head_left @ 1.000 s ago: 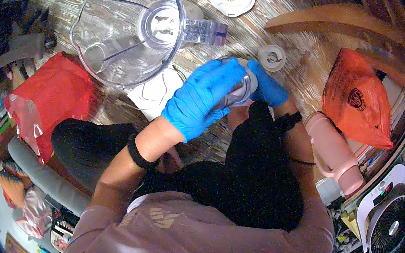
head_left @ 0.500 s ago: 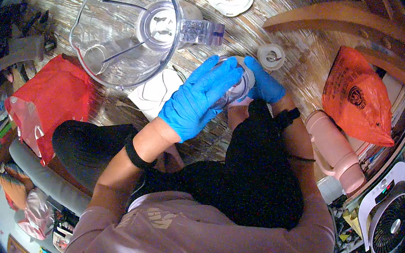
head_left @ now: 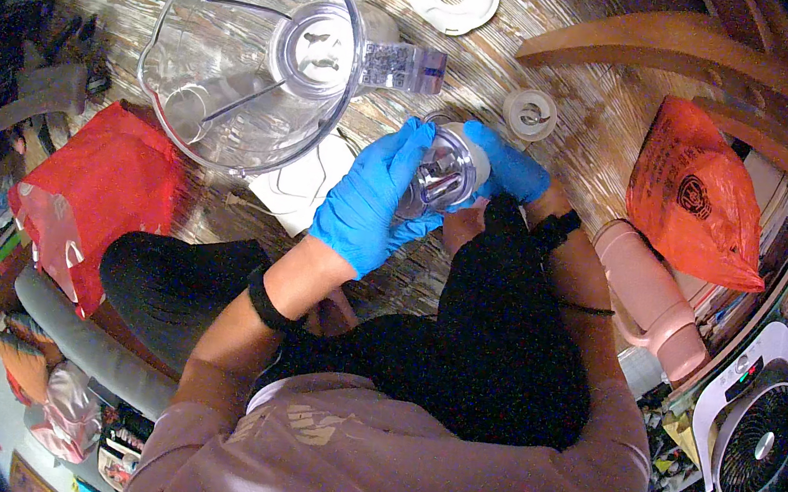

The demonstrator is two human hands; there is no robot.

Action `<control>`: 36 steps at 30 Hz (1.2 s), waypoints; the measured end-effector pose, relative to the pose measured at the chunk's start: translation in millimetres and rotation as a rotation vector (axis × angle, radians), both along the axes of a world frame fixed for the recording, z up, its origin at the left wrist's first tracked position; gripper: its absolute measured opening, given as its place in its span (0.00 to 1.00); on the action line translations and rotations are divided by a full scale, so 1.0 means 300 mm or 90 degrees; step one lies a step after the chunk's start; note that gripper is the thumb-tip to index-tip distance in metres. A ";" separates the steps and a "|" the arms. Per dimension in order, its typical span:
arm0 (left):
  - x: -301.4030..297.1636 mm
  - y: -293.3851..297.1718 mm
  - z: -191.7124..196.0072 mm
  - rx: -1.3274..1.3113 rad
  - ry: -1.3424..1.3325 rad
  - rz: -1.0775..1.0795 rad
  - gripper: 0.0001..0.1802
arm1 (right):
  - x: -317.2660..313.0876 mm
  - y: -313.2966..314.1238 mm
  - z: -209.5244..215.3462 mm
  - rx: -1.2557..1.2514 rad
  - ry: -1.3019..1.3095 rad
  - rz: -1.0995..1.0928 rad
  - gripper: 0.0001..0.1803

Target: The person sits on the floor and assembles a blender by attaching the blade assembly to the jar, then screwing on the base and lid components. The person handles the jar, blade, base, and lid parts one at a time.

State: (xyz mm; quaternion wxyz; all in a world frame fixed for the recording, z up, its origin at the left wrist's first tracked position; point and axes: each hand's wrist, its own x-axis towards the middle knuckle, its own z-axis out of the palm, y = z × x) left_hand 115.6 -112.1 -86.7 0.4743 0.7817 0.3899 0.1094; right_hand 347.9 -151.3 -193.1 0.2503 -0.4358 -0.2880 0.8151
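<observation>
Left hand (head_left: 366,189) and right hand (head_left: 517,170) wore matching gloves (head_left: 347,212): bright blue, thin, close-fitting, wrinkled over the back, ending short at the wrist. Beyond the left cuff, a broad black band (head_left: 269,302), plain. Beyond the right, a similar dark band (head_left: 556,230); thin dark cord (head_left: 591,311) lay nearer the elbow. Shirt (head_left: 446,475) was dusty mauve, short-sleeved, loose, with a pale tan print (head_left: 306,418) left of centre. Paler patches showed near right; dye or light, could not tell. Trousers (head_left: 507,366) were black, plain, both legs.
</observation>
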 end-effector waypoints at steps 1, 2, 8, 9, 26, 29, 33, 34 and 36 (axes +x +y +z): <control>-0.002 0.000 -0.002 0.005 0.012 -0.008 0.51 | 0.001 0.002 -0.001 0.120 -0.001 0.027 0.23; -0.005 0.000 -0.003 0.009 0.020 -0.014 0.50 | -0.004 0.011 -0.012 0.220 -0.019 0.072 0.24; -0.015 -0.002 -0.012 0.030 0.028 -0.034 0.50 | 0.001 -0.006 -0.068 0.170 -0.022 0.095 0.29; -0.020 -0.003 -0.014 0.033 0.023 -0.034 0.51 | 0.003 -0.012 -0.074 0.121 -0.028 0.115 0.27; 0.056 -0.022 -0.047 -0.489 -0.352 0.402 0.61 | -0.043 -0.007 -0.072 -0.071 0.137 -0.138 0.24; 0.062 -0.024 -0.052 -0.497 -0.358 0.410 0.61 | -0.041 -0.031 -0.094 0.295 -0.023 -0.043 0.23; 0.040 -0.019 -0.074 -0.411 -0.305 0.377 0.60 | -0.030 -0.024 -0.085 0.207 -0.004 0.050 0.30; 0.033 -0.017 -0.080 -0.419 -0.301 0.383 0.60 | -0.030 -0.017 -0.075 0.084 0.061 0.052 0.34; 0.022 -0.010 -0.093 -0.431 -0.297 0.376 0.60 | -0.040 0.001 -0.059 -0.201 0.266 0.048 0.42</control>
